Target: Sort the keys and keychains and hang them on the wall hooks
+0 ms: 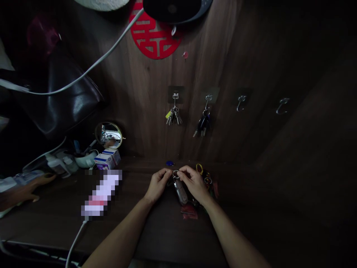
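Note:
Both my hands meet over the dark wooden shelf [167, 234]. My left hand [158, 183] pinches the left side of a metal key ring [175, 174], and my right hand [193, 180] pinches its right side. From the ring hangs a grey, oblong fob [180, 191] with a shiny metal clasp. Just behind my hands lies a small blue tag [170, 163]. Beside and partly under my right hand is a pile of keys and rings [208, 181] with a yellow loop [199, 168]. A red packet [189, 211] lies below the fob.
Two key bunches [174, 116] [203, 123] hang from wall hooks; two bare hooks [241, 103] [283, 106] are farther right. At left are a blurred phone [102, 193] on a white cable [75, 238], small boxes [107, 159], a round mirror [110, 136], bottles [58, 164] and a dark bag [69, 93].

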`<control>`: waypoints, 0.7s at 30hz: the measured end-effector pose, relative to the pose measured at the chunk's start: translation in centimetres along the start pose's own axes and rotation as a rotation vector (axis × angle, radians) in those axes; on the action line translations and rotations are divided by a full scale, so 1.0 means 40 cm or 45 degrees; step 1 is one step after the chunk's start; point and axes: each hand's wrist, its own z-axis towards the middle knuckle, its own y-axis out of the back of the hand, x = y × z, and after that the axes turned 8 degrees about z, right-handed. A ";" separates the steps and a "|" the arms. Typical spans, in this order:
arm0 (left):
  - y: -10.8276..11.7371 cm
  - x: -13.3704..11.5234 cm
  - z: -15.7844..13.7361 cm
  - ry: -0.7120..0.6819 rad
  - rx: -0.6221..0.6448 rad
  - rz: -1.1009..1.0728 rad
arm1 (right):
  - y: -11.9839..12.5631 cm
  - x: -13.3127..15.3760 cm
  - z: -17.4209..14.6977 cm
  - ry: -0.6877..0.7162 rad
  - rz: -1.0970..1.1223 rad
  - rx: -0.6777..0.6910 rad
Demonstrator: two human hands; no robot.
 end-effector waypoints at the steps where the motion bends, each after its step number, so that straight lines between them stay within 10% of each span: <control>1: 0.001 0.001 0.001 0.007 0.010 0.007 | 0.004 0.004 -0.001 0.014 -0.007 -0.018; 21: 0.001 0.033 0.018 0.150 0.065 0.056 | 0.136 0.138 0.091 0.228 0.069 -0.517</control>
